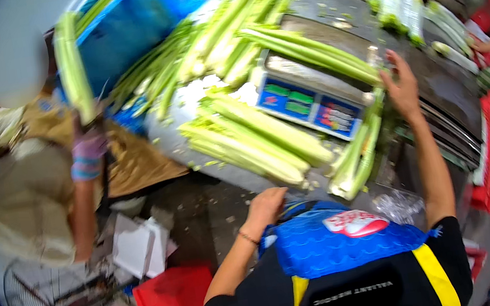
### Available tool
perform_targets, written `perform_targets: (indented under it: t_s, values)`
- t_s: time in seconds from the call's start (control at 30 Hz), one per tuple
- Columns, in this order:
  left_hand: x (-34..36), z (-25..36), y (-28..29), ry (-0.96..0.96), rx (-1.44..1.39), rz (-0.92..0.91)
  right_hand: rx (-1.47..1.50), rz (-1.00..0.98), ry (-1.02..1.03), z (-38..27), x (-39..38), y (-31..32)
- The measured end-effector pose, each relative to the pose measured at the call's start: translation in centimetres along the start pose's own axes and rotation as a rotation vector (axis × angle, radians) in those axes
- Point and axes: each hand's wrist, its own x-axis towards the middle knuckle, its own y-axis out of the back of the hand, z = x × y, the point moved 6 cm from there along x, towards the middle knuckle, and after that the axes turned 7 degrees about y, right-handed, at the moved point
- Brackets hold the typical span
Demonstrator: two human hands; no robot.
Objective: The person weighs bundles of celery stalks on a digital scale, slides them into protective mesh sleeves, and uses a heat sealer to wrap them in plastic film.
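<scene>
My right hand (402, 86) is open, fingers apart, beside the end of the celery stalks (312, 52) lying across a scale (309, 106) with a blue display panel. Low at the table's near edge, in front of my blue apron (335, 238), my left hand (264, 206) is closed; whatever its curled fingers hold, if anything, is hidden. Past it lies a pile of trimmed celery (249, 139) on the table. Another celery bunch (358, 157) rests along the scale's right side, below my right hand. More celery (229, 34) is heaped behind the scale.
At left, a co-worker's purple-gloved hand (88, 146) grips upright celery (74, 71) beside a blue plastic-lined container (124, 34). A red crate (175, 302) and a fan (30, 296) stand lower left. Wrapped bundles of vegetables (395, 7) lie at far right, near another person's hand (487, 44).
</scene>
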Motion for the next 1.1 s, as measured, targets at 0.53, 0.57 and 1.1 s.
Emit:
perform_targets:
  t_s: [0.53,0.57,1.1]
  values:
    - [2.0,2.0,0.8,-0.005,0.174,-0.219,0.124,0.017,-0.224,2.8,-4.8,1.0]
    - [2.2,2.2,0.6,-0.014,0.161,-0.213,0.021,-0.051,-0.173,2.4,-4.4,0.4]
    - [3.8,2.2,1.2,0.039,0.041,-0.206,0.106,0.098,-0.068,-1.2,-0.8,-2.4]
